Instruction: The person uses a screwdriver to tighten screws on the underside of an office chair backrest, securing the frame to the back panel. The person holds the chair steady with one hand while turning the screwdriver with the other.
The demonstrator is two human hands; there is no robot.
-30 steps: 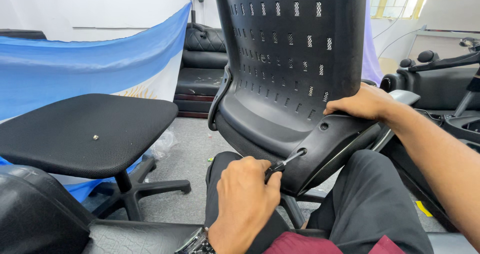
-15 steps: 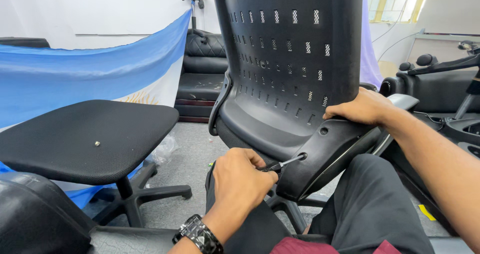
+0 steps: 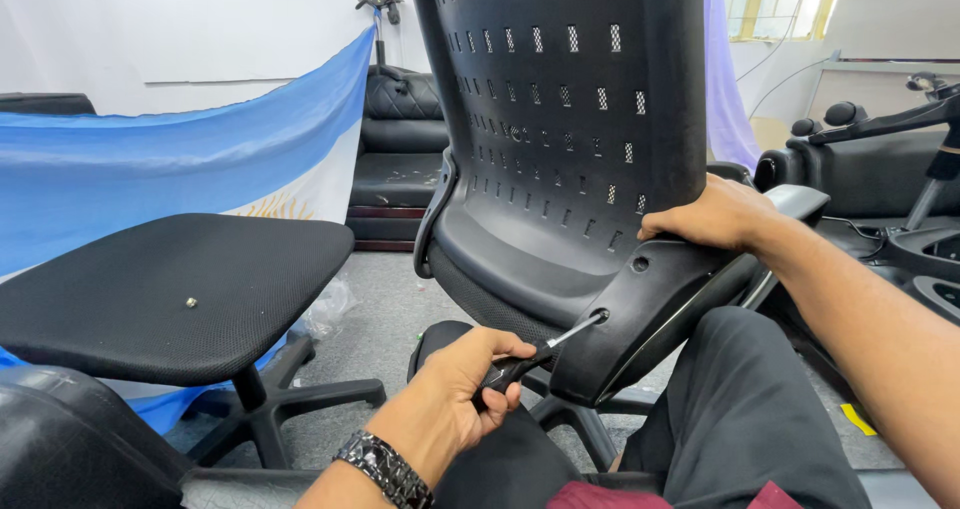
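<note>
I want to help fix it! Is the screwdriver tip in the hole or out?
In. The screwdriver, gripped by the left hand, has its shaft ending inside a hole in the chair back; the tip itself is hidden.

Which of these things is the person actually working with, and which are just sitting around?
In use:
- screwdriver, gripped in the left hand, tip in a hole in the chair back
- right hand, steadying the chair back

Lying about:
- seat on a wheeled base, small screw on it
- blue and white flag
- black sofa
</note>
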